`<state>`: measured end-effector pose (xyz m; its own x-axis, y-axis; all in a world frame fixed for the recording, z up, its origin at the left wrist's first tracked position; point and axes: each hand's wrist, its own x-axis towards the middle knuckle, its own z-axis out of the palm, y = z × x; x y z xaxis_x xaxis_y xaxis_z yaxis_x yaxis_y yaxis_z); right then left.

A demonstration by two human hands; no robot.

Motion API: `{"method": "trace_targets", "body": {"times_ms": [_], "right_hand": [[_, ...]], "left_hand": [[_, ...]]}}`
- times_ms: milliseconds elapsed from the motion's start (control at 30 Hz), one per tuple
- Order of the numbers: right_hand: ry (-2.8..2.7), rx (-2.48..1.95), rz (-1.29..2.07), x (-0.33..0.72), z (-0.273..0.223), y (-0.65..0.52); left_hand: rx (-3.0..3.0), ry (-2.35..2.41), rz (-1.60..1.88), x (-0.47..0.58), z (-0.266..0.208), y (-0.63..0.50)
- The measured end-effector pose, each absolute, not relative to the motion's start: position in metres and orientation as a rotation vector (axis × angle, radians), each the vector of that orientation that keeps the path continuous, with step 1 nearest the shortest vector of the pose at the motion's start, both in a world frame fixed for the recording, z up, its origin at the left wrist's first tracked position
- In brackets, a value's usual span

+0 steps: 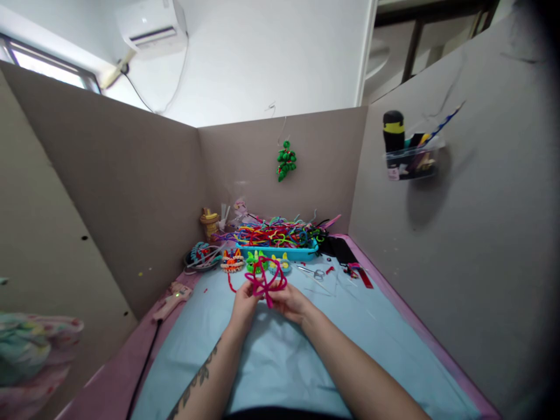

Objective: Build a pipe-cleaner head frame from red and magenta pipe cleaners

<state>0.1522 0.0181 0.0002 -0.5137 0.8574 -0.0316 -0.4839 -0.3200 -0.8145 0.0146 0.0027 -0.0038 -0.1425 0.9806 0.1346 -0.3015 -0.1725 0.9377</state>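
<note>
Between my two hands is a magenta pipe cleaner flower (265, 283), bent into several open loops that meet near a short stem. My left hand (245, 297) pinches it from the left. On the other side, the fingers of my right hand (289, 300) close on it near the stem. Just behind the flower stand small fuzzy figures: an orange one (231, 261), a green one (255, 262) and a blue-and-yellow one (280, 263). A red pipe cleaner (230, 282) lies beside my left hand.
A blue tray (280, 252) heaped with colourful pipe cleaners stands at the back. Scissors (311, 272) and a red strip (365, 279) lie to the right. At left are a corded glue gun (172, 300) and a round dish (202, 265). Grey partitions (284, 201) enclose the table.
</note>
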Motion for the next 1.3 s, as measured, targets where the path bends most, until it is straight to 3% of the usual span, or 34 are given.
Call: {"method": "trace_targets", "body": {"times_ms": [800, 1300], "right_hand": [[-1.009, -0.676, 1.743, 0.138, -0.005, 0.020], [-0.849, -0.721, 1.804, 0.143, 0.001, 0.021]], "left_hand": [[1.045, 0.892, 1.538, 0.017, -0.013, 0.009], [1.003, 0.896, 1.562, 0.014, -0.013, 0.010]]}}
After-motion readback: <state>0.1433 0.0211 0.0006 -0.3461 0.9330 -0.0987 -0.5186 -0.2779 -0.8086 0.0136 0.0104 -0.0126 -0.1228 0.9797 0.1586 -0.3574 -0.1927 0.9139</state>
